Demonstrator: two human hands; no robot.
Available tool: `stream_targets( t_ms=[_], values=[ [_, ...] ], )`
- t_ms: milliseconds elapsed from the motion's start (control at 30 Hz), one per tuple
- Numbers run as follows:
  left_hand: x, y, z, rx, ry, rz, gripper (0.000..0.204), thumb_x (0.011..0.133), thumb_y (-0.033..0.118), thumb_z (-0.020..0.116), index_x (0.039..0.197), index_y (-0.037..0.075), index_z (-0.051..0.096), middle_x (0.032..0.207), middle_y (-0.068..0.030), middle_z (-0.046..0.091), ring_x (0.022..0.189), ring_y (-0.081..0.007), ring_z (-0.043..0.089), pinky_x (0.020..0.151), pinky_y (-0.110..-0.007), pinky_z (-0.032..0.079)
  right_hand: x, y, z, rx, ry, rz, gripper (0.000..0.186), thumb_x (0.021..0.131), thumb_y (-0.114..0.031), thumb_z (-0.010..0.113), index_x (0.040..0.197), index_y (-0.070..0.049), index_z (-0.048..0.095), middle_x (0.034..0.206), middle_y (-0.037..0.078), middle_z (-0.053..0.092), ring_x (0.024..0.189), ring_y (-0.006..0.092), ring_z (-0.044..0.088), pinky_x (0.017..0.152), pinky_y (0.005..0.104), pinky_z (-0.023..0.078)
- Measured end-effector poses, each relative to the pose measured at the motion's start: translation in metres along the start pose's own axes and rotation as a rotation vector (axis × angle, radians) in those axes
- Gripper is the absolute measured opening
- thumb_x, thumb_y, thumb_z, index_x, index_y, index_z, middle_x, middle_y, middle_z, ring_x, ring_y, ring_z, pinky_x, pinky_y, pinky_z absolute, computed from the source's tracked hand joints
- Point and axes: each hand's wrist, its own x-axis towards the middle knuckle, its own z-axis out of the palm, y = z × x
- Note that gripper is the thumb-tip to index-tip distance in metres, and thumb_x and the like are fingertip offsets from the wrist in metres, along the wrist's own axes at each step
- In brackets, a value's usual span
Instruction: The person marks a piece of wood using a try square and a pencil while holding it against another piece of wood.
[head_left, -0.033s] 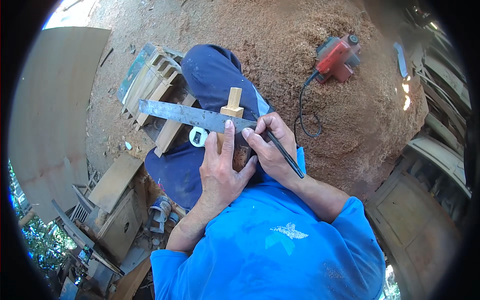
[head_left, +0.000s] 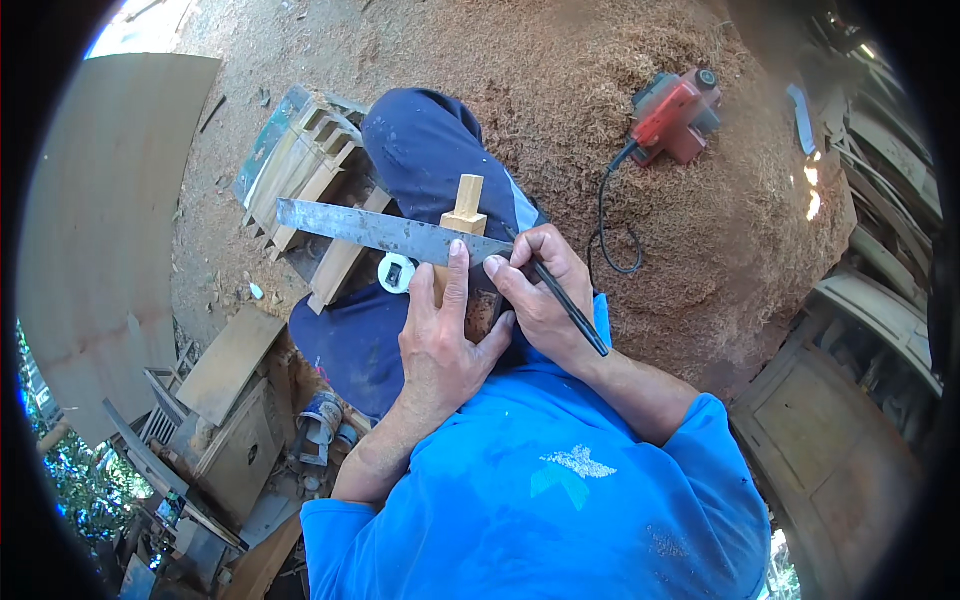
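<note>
No visible shift: metal blade (head_left: 375, 230) stayed across pale timber (head_left: 465, 222) mid-frame, line-up seemingly steady!
Nearest, the left hand (head_left: 440, 350) pressed a fingertip on it, full grip unclear; the right hand (head_left: 545, 300) pinched a black pen (head_left: 572, 309); farther, upper right, lay a red power tool (head_left: 675, 110).

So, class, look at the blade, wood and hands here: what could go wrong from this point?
The metal blade reaches well left of the wooden piece; a knock there might twist it under the left hand.

The right hand, gripping a black pen, sits close to the blade and could nudge it.

The looped cord might snag a foot.
</note>
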Motion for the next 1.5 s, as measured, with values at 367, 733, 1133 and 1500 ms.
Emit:
stream_targets(
  t_ms=[367,733,1133,1500],
  values=[
    [-0.002,0.001,0.001,0.02,-0.022,-0.014,0.101,0.075,0.026,0.087,0.158,0.003,0.032,0.124,-0.0275,0.045,0.103,-0.0414,0.062,0.075,-0.044,0.059,-0.002,0.001,-0.004,0.003,-0.025,0.032,0.02,0.094,-0.011,0.072,0.091,-0.006,0.053,0.069,0.0,0.059,0.061,0.0029,0.054,0.051,0.0243,0.043],
    [-0.001,0.01,-0.001,0.017,-0.079,-0.056,0.101,0.077,0.023,0.086,0.159,0.002,0.03,0.129,-0.0264,0.047,0.115,-0.0422,0.058,0.086,-0.046,0.057,-0.003,0.003,-0.012,0.067,-0.053,0.104,0.018,0.094,-0.011,0.071,0.094,-0.005,0.054,0.081,0.003,0.063,0.074,0.0059,0.061,0.062,0.025,0.049],
    [-0.002,0.013,0.003,0.085,-0.075,-0.064,0.101,0.076,0.028,0.085,0.159,0.008,0.032,0.137,-0.033,0.045,0.116,-0.0451,0.06,0.085,-0.047,0.059,0.05,-0.027,-0.035,-0.299,-0.278,-0.521,0.023,0.084,-0.009,0.064,0.102,0.002,0.072,0.102,0.021,0.071,0.1,0.0352,0.071,0.088,0.0424,0.058],
    [-0.002,0.013,0.001,0.124,-0.073,-0.03,0.098,0.076,0.03,0.084,0.157,0.007,0.036,0.133,-0.034,0.046,0.108,-0.0414,0.062,0.079,-0.046,0.06,0.06,-0.027,-0.035,-0.384,-0.388,-0.586,0.021,0.082,-0.011,0.072,0.101,-0.002,0.075,0.093,0.01,0.075,0.104,0.0316,0.071,0.088,0.0418,0.059]
  ],
)
